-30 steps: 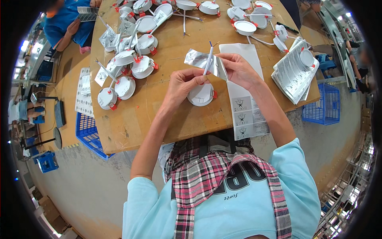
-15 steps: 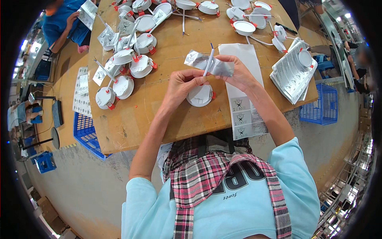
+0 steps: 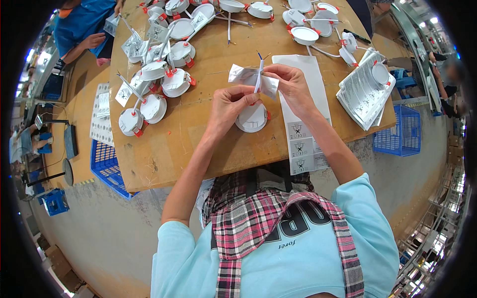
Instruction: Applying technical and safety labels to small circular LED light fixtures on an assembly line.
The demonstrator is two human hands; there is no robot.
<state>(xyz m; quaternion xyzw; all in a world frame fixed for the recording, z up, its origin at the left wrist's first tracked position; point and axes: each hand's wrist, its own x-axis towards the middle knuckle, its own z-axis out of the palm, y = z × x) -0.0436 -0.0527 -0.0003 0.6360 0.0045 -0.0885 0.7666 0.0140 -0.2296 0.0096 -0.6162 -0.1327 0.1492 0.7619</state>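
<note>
A round white downlight [image 3: 252, 119] with red clips lies on the brown table in front of me. From it a short white cable [image 3: 261, 65] stands up, with bare wire ends at its top. My left hand [image 3: 233, 103] is closed, pinching the cable near its base just above the lamp. Around the cable's upper part sits a silver sticker label [image 3: 242, 74], its two ends sticking out to either side. My right hand [image 3: 292, 85] is closed on the label's right end, with thumb and fingers pressed together. The label sheet [image 3: 307, 99] lies under and beside my right hand.
Several more downlights [image 3: 175, 83] with labelled cables crowd the table's left and far side. At the right lies a stack of label sheets [image 3: 361, 94] with a lamp on it, and a black pen [image 3: 357, 36] beyond. Blue crates [image 3: 397, 131] stand below the table's edges. A co-worker [image 3: 79, 30] is at far left.
My right hand has drawn in closer to the cable, and the label's right end now folds down beside it. My left hand keeps its grip. The co-worker's hands and paper have moved.
</note>
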